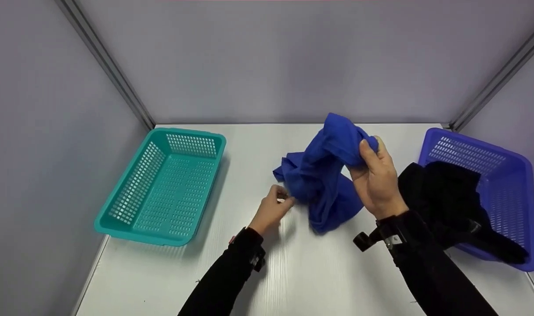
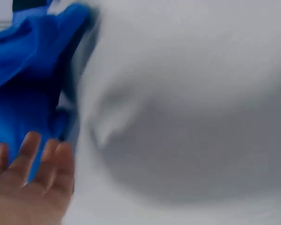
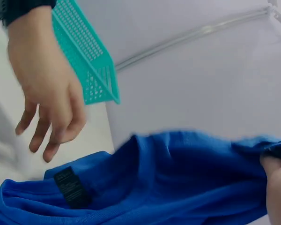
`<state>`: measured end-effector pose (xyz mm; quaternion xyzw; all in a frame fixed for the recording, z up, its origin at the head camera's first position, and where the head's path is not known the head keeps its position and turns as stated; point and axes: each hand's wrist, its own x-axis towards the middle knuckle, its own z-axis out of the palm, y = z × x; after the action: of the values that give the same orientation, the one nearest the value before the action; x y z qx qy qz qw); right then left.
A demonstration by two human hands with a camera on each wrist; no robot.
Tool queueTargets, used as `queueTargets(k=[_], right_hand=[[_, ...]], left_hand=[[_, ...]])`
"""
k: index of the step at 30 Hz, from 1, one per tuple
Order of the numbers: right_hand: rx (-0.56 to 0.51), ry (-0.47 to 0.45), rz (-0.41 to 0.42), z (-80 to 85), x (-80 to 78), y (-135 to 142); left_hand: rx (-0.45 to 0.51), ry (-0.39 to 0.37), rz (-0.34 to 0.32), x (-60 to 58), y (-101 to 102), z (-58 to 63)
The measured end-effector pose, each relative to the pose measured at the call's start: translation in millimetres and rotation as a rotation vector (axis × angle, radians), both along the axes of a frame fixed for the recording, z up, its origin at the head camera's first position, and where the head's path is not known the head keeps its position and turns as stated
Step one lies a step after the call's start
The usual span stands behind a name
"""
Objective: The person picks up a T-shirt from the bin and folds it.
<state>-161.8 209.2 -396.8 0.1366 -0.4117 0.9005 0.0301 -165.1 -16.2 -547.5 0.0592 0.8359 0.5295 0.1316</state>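
A crumpled blue T-shirt (image 1: pixel 322 180) is partly lifted off the white table, its lower folds hanging close over the surface. My right hand (image 1: pixel 376 186) grips its upper right part, thumb against the cloth. In the right wrist view, the shirt's neckline and a dark neck label (image 3: pixel 72 187) show, with the right thumb (image 3: pixel 277 190) at the far edge. Just left of the shirt's lower folds is my left hand (image 1: pixel 271 210), fingers loosely bent and holding nothing. The left wrist view shows that hand's fingers (image 2: pixel 49 161) spread apart beside the blue cloth.
On the left stands a teal plastic basket (image 1: pixel 159 239) with nothing in it. A purple basket (image 1: pixel 532 210) on the right holds black cloth (image 1: pixel 447 197), part of which hangs over its front rim. Grey panels (image 1: pixel 267 61) enclose the white table (image 1: pixel 249 153) at the back and sides.
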Motion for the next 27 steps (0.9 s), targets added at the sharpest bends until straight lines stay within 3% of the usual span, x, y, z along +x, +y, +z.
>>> queueTargets(k=[3,6,9,12,14,17,21,24,27], right_hand=[[0.051,-0.004,-0.027,-3.4,-2.3,1.3],[0.095,0.012,-0.033,-5.6,-4.5,-0.7],[0.105,0.029,-0.034,-7.7,-6.1,-3.1],[0.143,0.036,-0.048,-11.1,-6.7,-3.2],[0.225,0.047,-0.083,-15.0,-8.2,-0.5],[0.521,0.047,-0.202,-22.1,-10.2,7.6],[1.137,0.133,-0.414,-50.6,-16.9,28.0],[1.549,0.291,-0.498,-82.2,-19.0,40.3],[1.796,0.45,-0.487,-106.6,-14.0,41.6]], left_hand=[[-0.081,-0.107,-0.08,6.6,11.1,0.3],[-0.264,-0.066,-0.147,18.2,32.6,-6.8],[-0.411,0.036,-0.125,28.1,54.2,-16.6],[-0.443,0.135,-0.056,32.3,67.4,-23.4],[-0.408,0.175,-0.016,30.7,69.5,-25.3],[-0.21,0.134,0.065,22.0,60.4,-23.0],[0.112,0.027,0.254,4.2,29.8,-8.2],[0.217,0.041,0.359,-9.1,5.7,9.2],[0.222,0.118,0.376,-21.1,-11.6,27.8]])
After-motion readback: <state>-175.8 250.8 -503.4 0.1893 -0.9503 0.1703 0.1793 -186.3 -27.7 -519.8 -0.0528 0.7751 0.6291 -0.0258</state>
